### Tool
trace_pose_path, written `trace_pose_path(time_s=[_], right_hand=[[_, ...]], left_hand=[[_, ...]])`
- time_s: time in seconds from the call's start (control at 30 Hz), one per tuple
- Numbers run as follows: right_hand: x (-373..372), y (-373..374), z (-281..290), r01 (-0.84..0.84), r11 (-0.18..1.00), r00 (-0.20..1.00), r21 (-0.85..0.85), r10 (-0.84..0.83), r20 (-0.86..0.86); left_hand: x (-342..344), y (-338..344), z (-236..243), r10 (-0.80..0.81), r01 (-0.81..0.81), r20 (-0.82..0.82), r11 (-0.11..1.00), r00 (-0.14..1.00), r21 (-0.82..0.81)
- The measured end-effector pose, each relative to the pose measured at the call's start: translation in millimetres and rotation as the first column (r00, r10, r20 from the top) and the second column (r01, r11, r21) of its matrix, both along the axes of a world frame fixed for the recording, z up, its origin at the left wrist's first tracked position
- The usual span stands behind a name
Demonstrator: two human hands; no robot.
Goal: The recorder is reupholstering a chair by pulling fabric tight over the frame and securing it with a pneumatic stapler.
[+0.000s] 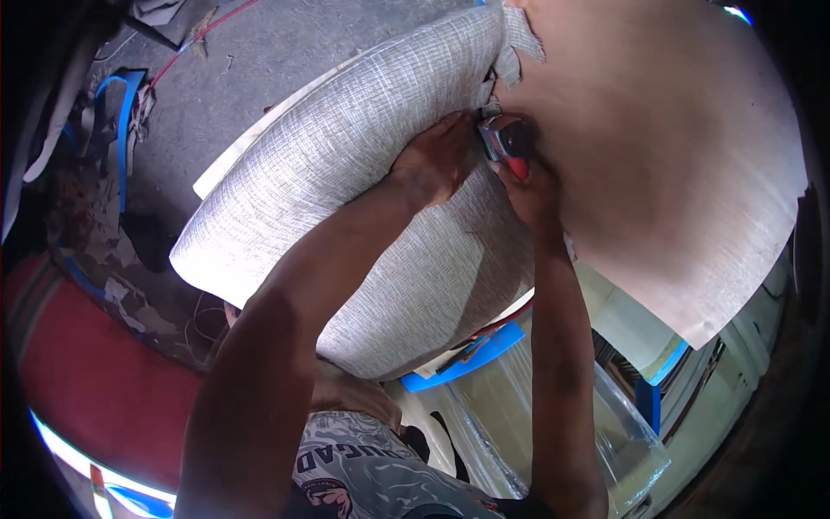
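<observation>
Grey woven upholstery fabric [346, 117] covers a large curved padded piece that lies in front of me. Its ragged strips lap onto a broad tan panel [657, 130] at the right. My left hand [432, 164] is closed on the fabric near the inner edge, where padding and panel meet. Close beside it, my right hand [534, 197] is wrapped round a staple gun [508, 143], grey and black with a red part. The tool's nose is against or just over that edge; I cannot tell whether it touches. My left fingertips are partly hidden.
A red air hose [203, 36] runs over the grey floor [285, 35] at the far left, near blue strips [125, 130] and scraps. A red upholstered piece [112, 346] stands at the left. Below lie a blue strip [467, 359] and a plastic-wrapped piece [510, 415].
</observation>
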State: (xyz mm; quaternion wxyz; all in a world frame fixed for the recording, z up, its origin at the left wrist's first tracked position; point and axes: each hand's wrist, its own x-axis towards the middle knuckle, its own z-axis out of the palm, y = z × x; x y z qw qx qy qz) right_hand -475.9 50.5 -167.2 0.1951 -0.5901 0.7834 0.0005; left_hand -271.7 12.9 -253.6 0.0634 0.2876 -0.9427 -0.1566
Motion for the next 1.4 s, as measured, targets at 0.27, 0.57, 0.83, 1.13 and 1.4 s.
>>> trace_pose_path(time_s=[0.27,0.57,0.83,1.13,1.4], right_hand=[[-6,1,-15,0.003,1.000,0.986,0.025,0.001,-0.165],[3,17,39,-0.082,0.976,0.995,-0.202,0.067,-0.080],[-8,38,84,0.289,0.947,0.909,-0.142,-0.226,0.350],[-4,-8,30,-0.077,0.997,0.986,-0.007,0.078,0.148],[2,-12,4,0.005,0.996,1.000,0.086,-0.006,0.015]], left_hand=[[-4,-3,-7,-0.016,0.016,-0.049,1.000,0.999,-0.007],[-6,-2,3,-0.024,0.027,0.193,1.000,0.981,-0.009],[-7,1,0,-0.002,-0.007,0.109,0.996,0.994,0.085],[-3,-3,6,-0.001,0.003,0.089,1.000,0.996,-0.023],[2,-5,9,-0.065,0.062,0.101,0.998,0.993,0.030]])
